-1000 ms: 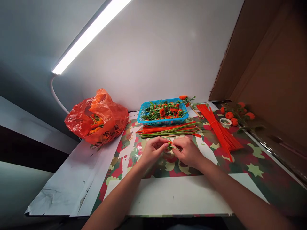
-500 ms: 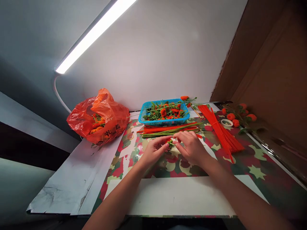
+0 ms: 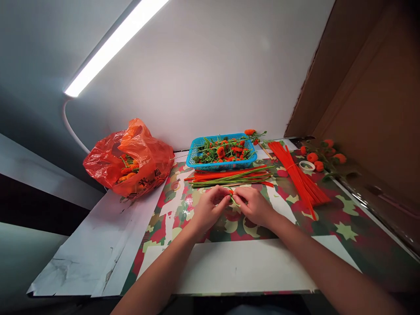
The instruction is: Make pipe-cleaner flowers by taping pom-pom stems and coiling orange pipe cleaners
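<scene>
Both my hands meet over the middle of the table, fingertips pinched on a small pipe-cleaner flower (image 3: 231, 192) with an orange middle and green fuzzy strands. My left hand (image 3: 211, 204) grips it from the left, thumb and fingers curled in. From the right, my right hand (image 3: 252, 203) pinches a green strand of it. Much of the piece is hidden by my fingers. Just beyond my hands lie loose green pipe cleaners (image 3: 226, 180) and orange pipe cleaners (image 3: 206, 176).
Behind stands a blue basket (image 3: 223, 166) of orange flowers with green stems. At left is a red plastic bag (image 3: 147, 170) holding more flowers. A bundle of orange pipe cleaners (image 3: 298, 179), a tape roll (image 3: 307, 166) and finished flowers (image 3: 318, 159) lie right, beside a cardboard panel (image 3: 361, 87).
My right hand's fingers have lowered and closed in from a raised position to a pinch beside my left hand. The whole view has shifted slightly.
</scene>
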Available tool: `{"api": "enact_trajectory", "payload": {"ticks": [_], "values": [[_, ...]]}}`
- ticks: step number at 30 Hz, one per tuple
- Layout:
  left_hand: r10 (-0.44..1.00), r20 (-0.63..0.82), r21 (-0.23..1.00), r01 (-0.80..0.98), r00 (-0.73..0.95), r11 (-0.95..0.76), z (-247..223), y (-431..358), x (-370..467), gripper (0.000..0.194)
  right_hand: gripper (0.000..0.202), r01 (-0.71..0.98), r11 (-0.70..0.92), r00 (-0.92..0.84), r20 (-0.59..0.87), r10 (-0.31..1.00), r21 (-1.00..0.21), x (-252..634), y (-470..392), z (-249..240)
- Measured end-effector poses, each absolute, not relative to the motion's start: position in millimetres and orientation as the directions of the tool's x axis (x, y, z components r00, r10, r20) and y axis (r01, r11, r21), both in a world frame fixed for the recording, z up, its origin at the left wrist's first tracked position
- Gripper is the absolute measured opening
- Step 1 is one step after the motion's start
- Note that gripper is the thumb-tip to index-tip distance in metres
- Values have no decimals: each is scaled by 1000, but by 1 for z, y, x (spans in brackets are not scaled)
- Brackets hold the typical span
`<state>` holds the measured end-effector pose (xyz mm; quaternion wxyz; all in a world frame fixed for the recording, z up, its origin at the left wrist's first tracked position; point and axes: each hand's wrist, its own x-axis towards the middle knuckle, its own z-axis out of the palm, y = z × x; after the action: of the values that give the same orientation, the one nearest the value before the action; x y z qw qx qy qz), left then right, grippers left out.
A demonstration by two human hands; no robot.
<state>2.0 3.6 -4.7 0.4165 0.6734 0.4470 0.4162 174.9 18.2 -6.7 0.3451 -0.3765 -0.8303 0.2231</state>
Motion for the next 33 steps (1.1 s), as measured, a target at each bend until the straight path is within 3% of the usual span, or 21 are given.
{"api": "enact_trajectory", "payload": {"ticks": [7, 11, 21, 28, 30, 33], "values": [[929, 316, 875, 319, 193, -364, -1, -2, 6, 9, 25, 373, 460, -314, 356, 880, -806, 167, 14, -9], [920, 364, 854, 343, 145, -392, 2, -5, 9, 9, 25, 332, 421, -305, 326, 895, -844, 169, 14, -7], [988, 81, 996, 37, 133, -87, -1, 1, 10, 21, 20, 354, 474, -314, 375, 872, -806, 177, 17, 3], [994, 42, 999, 15, 105, -44, -3, -1, 13, 22, 27, 586, 552, -395, 386, 834, -593, 175, 14, 0], [994, 47, 999, 11, 97, -48, -2, -1, 13, 22, 21, 568, 554, -361, 421, 832, -609, 174, 13, 1], [995, 54, 998, 7, 87, -55, 1, -1, 14, 23, 17, 434, 473, -286, 380, 880, -767, 173, 12, 0]]}}
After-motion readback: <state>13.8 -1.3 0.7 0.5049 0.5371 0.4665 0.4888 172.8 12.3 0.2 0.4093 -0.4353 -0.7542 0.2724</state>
